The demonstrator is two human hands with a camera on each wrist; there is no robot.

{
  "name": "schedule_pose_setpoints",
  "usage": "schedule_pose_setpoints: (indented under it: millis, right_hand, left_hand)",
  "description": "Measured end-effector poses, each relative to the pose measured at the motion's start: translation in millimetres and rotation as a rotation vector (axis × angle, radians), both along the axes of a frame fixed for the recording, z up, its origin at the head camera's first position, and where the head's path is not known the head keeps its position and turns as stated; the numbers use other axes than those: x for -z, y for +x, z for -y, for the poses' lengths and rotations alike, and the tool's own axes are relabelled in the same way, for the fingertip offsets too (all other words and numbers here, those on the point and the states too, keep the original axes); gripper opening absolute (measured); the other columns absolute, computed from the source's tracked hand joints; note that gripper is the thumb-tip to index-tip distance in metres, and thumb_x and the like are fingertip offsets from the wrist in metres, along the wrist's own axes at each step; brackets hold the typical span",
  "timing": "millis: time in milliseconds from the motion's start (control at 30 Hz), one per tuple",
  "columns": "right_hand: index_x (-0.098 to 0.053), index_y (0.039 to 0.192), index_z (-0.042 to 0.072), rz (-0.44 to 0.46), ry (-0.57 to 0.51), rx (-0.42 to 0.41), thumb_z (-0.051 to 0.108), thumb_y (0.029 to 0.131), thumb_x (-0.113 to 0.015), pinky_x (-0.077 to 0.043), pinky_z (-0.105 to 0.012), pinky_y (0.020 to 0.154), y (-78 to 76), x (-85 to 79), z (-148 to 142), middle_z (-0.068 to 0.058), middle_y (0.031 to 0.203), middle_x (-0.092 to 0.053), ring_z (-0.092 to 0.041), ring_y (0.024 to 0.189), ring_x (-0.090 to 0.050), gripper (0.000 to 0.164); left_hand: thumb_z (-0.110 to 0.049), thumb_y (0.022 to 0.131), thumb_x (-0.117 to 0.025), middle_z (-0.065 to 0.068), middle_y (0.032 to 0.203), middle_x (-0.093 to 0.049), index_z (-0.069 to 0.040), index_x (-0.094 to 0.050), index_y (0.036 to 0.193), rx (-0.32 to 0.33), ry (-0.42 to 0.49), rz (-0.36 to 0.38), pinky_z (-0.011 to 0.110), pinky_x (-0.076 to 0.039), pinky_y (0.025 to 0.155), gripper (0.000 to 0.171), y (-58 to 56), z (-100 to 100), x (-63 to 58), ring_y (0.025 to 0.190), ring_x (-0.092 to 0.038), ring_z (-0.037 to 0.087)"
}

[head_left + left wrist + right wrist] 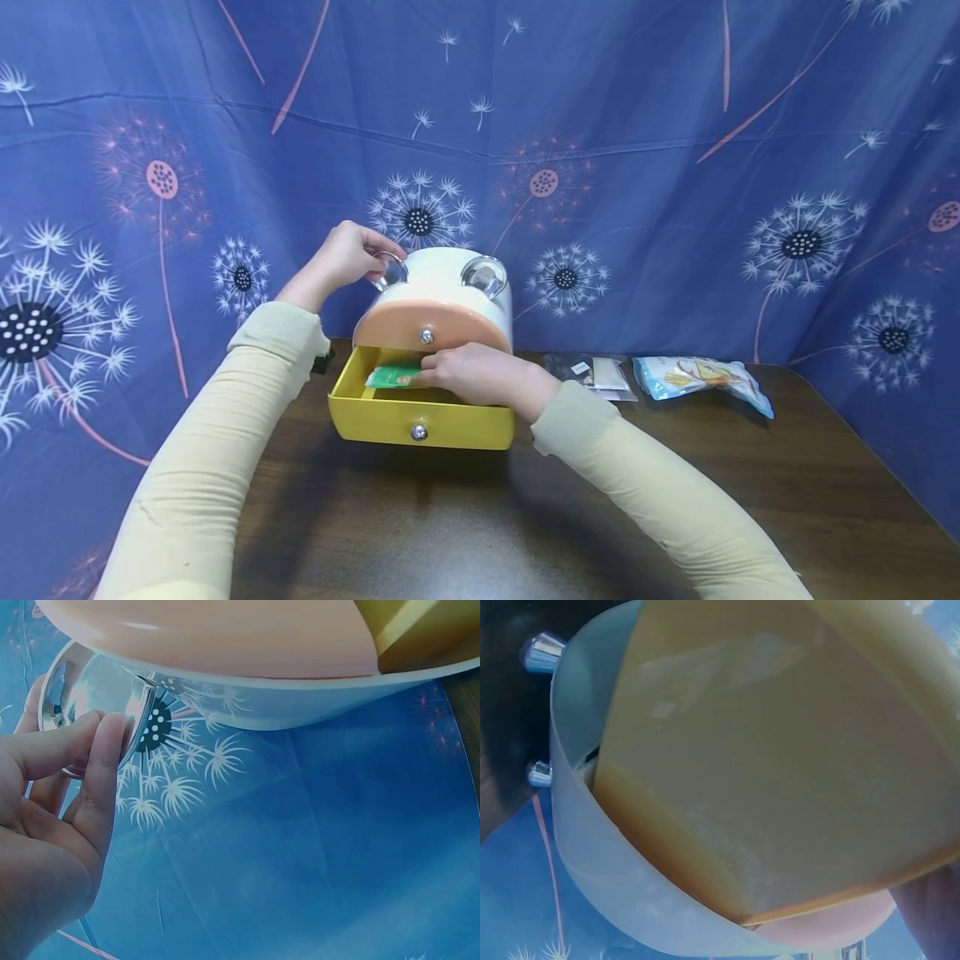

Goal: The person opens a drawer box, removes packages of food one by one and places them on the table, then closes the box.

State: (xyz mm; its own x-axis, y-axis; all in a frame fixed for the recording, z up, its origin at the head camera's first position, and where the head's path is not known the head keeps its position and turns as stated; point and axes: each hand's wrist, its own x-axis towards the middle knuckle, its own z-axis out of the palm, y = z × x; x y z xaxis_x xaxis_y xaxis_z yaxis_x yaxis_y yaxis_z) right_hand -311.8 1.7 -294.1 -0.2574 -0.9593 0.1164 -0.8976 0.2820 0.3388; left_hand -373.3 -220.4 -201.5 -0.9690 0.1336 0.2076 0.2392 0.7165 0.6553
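A green packet [387, 377] is lying in the left half of the open yellow drawer [468, 426], the long axis of its visible part running side to side, roughly in line with the drawer's front. The right hand [480, 375] is the nearer of the 2 hands, sitting to the packet's right with its fingers touching that end from above; the pictures are not showing whether thumb and fingers are closing on it. The left hand [349, 255] is standing above and to the left of the packet, apart from it, its thumb and fingers pinching the left silver ear [393, 272].

The packet is looking thin and flat, probably soft-wrapped. The arched white cabinet [441, 279] is showing a smooth, glossy shell, its peach drawer front [390, 322] carrying 1 round metallic knob [427, 337] above a matching 1 on the yellow drawer. A right silver ear [487, 272] is gleaming mirror-bright. In the right wrist view, the yellow drawer's underside is filling most of the scene, hiding the packet.

At right on the dark wood-grain table [420, 533], a clear packet [609, 377] and a crinkled blue-and-white bag [697, 379] are lying before a blue dandelion-print cloth [637, 233].
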Motion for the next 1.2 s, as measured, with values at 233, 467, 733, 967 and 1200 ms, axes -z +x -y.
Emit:
schedule_pose_setpoints:
  millis: [233, 467, 733, 967, 1200]
  right_hand:
    - [-0.062, 0.125, 0.027, -0.012, -0.029, -0.007, 0.007, 0.096, -0.052, -0.049, -0.023, 0.061, 4.6, -3.8, -1, 0.007, 0.096, -0.061, -0.008, 0.085, -0.057, 0.036]
    - [-0.062, 0.123, 0.028, -0.049, -0.043, -0.005, 0.009, 0.095, -0.054, -0.046, -0.021, 0.056, 8.1, -6.4, -3, 0.009, 0.094, -0.059, -0.009, 0.084, -0.056, 0.034]
    - [-0.063, 0.118, 0.025, -0.098, -0.107, -0.036, 0.010, 0.092, -0.058, -0.046, -0.019, 0.057, 13.7, -9.4, -7, 0.010, 0.101, -0.062, -0.009, 0.095, -0.055, 0.031]
    - [-0.062, 0.118, 0.025, -0.132, -0.148, -0.062, 0.009, 0.091, -0.060, -0.042, -0.018, 0.053, 15.8, -8.9, -13, 0.009, 0.101, -0.061, -0.011, 0.096, -0.054, 0.031]
    - [-0.062, 0.117, 0.026, -0.133, -0.180, -0.041, 0.007, 0.088, -0.065, -0.040, -0.017, 0.053, 19.7, -10.7, -14, 0.011, 0.101, -0.062, -0.011, 0.095, -0.054, 0.035]
  left_hand:
    - [0.007, 0.087, -0.054, 0.009, 0.079, -0.064, -0.012, -0.073, 0.104, 0.000, 0.003, -0.004, 0.025, -0.052, 0.058, 0.032, -1.0, 1, 0.8, 0.067, -0.060, 0.020]
    - [0.007, 0.087, -0.055, 0.016, 0.085, -0.064, -0.011, -0.073, 0.105, 0.006, 0.002, -0.009, 0.024, -0.051, 0.057, 0.031, -0.2, 1, 1.1, 0.066, -0.059, 0.020]
    - [0.007, 0.087, -0.055, 0.012, 0.083, -0.064, -0.008, -0.072, 0.107, 0.002, 0.005, 0.005, 0.023, -0.052, 0.058, 0.030, 0.3, 1, -0.1, 0.068, -0.060, 0.020]
    - [0.007, 0.088, -0.055, 0.011, 0.084, -0.064, -0.009, -0.072, 0.107, -0.002, 0.006, 0.006, 0.023, -0.054, 0.060, 0.030, 0.2, 0, -0.2, 0.069, -0.061, 0.020]
    - [0.005, 0.088, -0.056, 0.010, 0.086, -0.065, -0.009, -0.072, 0.107, -0.004, 0.008, 0.008, 0.024, -0.055, 0.061, 0.029, 0.6, 0, 0.0, 0.071, -0.062, 0.021]
